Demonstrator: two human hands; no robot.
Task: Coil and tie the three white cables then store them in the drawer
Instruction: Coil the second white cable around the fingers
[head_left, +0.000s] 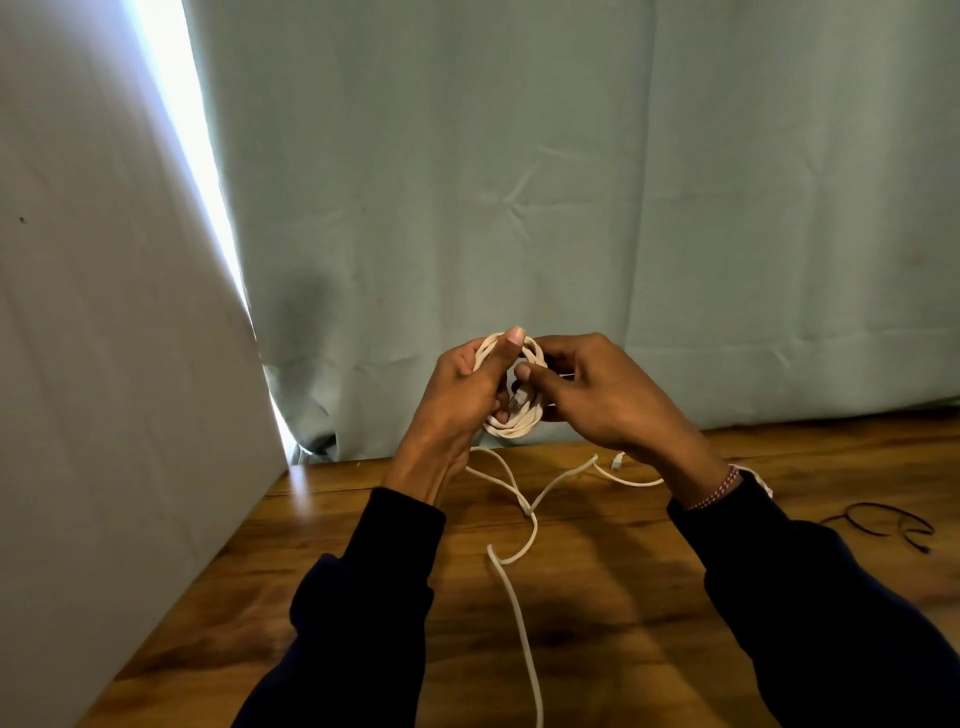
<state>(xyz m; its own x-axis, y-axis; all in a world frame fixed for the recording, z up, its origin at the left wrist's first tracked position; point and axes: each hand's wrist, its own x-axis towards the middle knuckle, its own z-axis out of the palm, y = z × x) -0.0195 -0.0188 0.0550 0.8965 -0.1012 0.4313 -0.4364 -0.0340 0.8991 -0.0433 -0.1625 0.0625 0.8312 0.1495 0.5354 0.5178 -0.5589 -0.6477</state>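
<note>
Coiled cable (511, 423) gripped between both hands' fingers (524, 372) (held above table).

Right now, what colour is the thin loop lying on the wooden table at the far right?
The thin loop looks dark, near black, against the brown wooden table; head view.

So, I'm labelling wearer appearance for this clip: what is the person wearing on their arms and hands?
Both arms are in long dark navy sleeves reaching the wrists. The right wrist carries a thin pink-and-white beaded bracelet. The left hand and right hand are bare: no gloves, no rings visible.
</note>
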